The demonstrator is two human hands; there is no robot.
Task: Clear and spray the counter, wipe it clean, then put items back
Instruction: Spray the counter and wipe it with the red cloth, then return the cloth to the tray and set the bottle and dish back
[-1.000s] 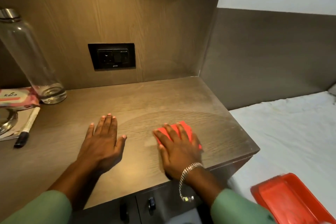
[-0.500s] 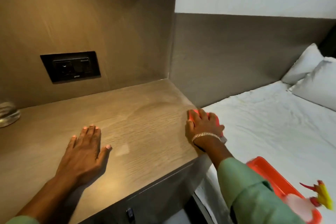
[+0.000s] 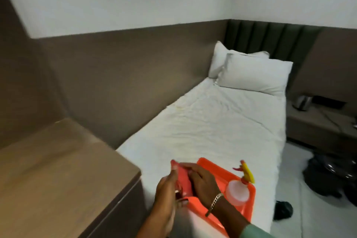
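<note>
A red cloth (image 3: 183, 178) is held between both hands above the near end of an orange tray (image 3: 249, 199) that lies on the bed. My left hand (image 3: 167, 189) grips the cloth's left side. My right hand (image 3: 201, 180), with a bracelet at the wrist, presses on its right side. A clear spray bottle (image 3: 236, 191) with a yellow and red trigger stands in the tray's right part. The wooden counter (image 3: 58, 170) sits at the lower left with a bare top in view.
A bed with a white sheet (image 3: 212, 121) and two pillows (image 3: 253, 75) fills the middle. A bedside table (image 3: 318, 121) with a metal kettle stands at the far right. Dark bags (image 3: 332, 176) lie on the floor to the right.
The view swung right from the counter to the bed. Both hands left the counter top. The red cloth went with my right hand to the tray, and my left hand took hold of it too.
</note>
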